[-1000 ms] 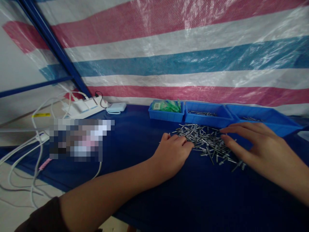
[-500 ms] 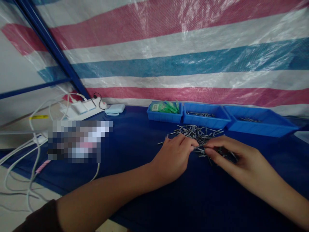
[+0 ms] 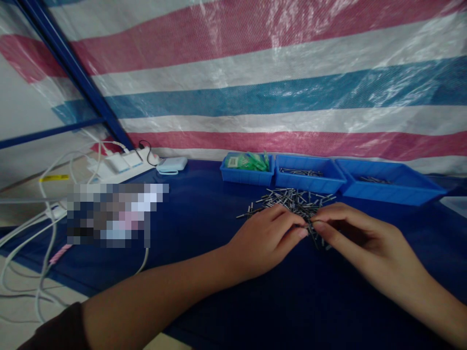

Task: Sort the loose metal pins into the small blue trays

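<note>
My left hand (image 3: 268, 238) and my right hand (image 3: 365, 238) meet fingertip to fingertip at the near side of a loose pile of thin metal pins (image 3: 284, 197). Both are closed in a pinch on one thin metal pin (image 3: 313, 222), mostly covered by the fingertips. The pins in the pile are short rods, some silvery and some dark, lying in all directions. My hands hide the pile's near part.
Behind the pile stand a blue bin with green packets (image 3: 248, 161), a blue bin of metal pins (image 3: 310, 183) and a wider blue bin (image 3: 394, 192) with a few pins. At left are a power strip (image 3: 134, 165), white cables, a light-blue case (image 3: 172, 165) and a blurred patch.
My left hand has slid right along the pin toward my right fingertips, and its thumb now shows. Less of the pin is visible between the hands. The view has shifted slightly.
</note>
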`<state>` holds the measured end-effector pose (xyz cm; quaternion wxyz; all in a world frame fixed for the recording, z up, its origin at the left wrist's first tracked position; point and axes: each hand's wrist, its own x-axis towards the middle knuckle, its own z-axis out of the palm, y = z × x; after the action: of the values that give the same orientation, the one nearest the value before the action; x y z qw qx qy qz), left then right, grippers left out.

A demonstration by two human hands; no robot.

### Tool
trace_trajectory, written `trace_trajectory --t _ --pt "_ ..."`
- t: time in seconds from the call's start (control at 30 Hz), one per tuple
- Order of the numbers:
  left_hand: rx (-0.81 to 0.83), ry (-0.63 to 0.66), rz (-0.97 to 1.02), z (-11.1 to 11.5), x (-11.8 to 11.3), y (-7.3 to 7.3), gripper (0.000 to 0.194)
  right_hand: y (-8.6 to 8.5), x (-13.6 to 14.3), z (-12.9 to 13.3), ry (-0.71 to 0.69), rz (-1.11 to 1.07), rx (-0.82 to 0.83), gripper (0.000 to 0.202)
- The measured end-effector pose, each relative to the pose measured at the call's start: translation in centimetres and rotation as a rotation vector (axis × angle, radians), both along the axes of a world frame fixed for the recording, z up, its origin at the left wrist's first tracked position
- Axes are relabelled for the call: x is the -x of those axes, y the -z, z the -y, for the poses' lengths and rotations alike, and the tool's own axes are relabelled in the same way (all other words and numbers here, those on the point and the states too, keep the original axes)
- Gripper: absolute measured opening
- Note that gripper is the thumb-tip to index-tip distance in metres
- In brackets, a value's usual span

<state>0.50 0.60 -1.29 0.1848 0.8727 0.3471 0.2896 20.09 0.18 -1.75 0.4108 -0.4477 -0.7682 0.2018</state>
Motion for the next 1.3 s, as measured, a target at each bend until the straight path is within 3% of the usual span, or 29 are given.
trace_trajectory --t 0.43,0.93,1.3 --pt "0.022 -0.024 0.044 -0.12 -0.04 0.1 0.016 -0.02 0.29 0.15 -0.024 -0.005 -0.008 0.009" --pt "0.05 0.047 0.032 -0.23 -0.16 0.08 0.017 -0.49 0.97 0.38 -0.015 -0.054 0.005 0.011" --pt "-0.007 -0.074 0.017 0.03 -0.17 0.25 0.011 -0.4 0.95 0.5 -0.051 0.007 -0.035 0.008"
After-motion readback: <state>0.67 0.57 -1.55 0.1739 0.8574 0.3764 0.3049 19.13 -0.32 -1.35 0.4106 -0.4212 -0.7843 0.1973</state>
